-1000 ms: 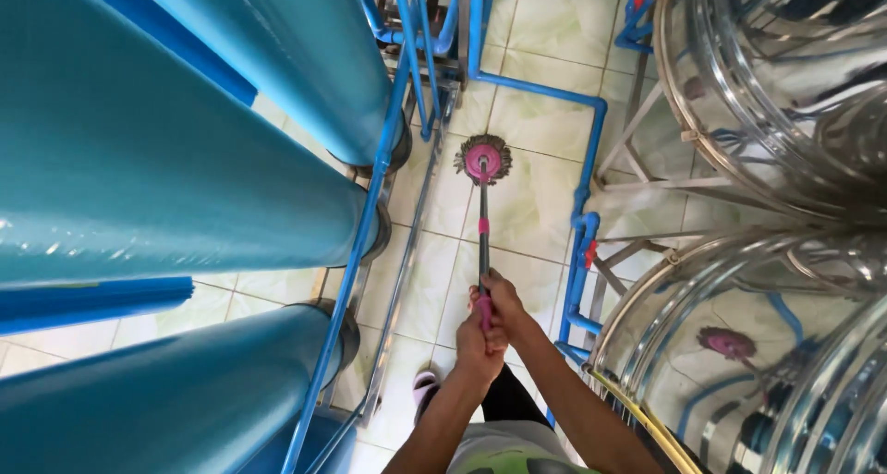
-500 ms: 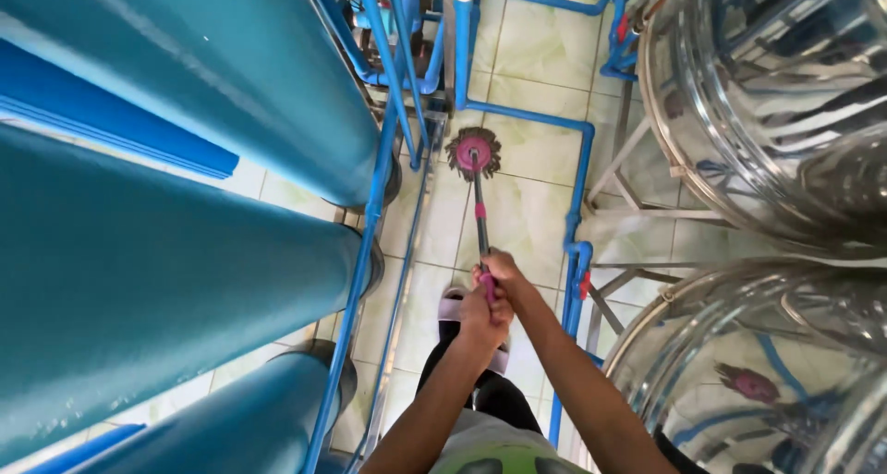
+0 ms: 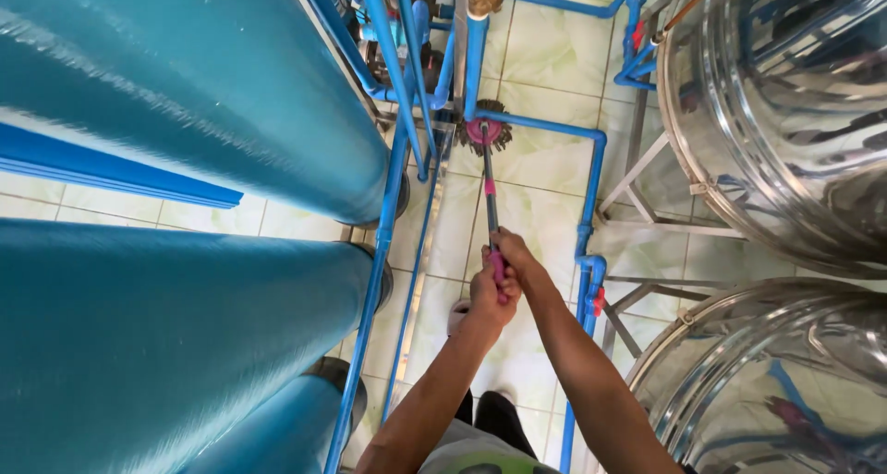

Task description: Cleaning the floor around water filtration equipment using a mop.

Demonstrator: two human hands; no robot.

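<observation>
Both hands, left hand [image 3: 490,294] and right hand [image 3: 514,255], grip tight on the mop handle [image 3: 489,206], mop head [image 3: 484,132] at twelve o'clock under the blue pipe [image 3: 545,123], where it could snag.

Bare forearms with no sleeves on them, a light grey-and-green shirt, dark trousers, and a pale shoe [image 3: 458,316].

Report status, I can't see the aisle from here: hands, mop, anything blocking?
Both hands, left hand and right hand, shut on mop handle. Mop head on tiled floor, under blue pipe. Pipes crowd it on both sides.
</observation>
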